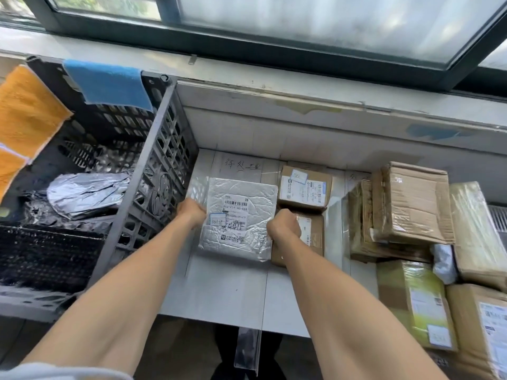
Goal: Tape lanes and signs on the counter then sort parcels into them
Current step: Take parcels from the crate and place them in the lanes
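Observation:
A flat silver parcel (241, 212) with a white shipping label lies on the white counter (227, 292), in the lane under a handwritten sign (242, 164). My left hand (191, 211) grips its left edge and my right hand (284, 226) grips its right edge, fingers curled. Just right of it sit two small cardboard boxes, one (304, 187) behind the other (312, 237); my right hand partly covers the nearer one.
A black slatted crate (162, 165) holding grey plastic mailers (87, 192) stands at the left, with a blue cloth (107, 83) and an orange cloth (24, 111) on its rim. Stacked cardboard parcels (411, 204) fill the right. A wall and window sill rise behind.

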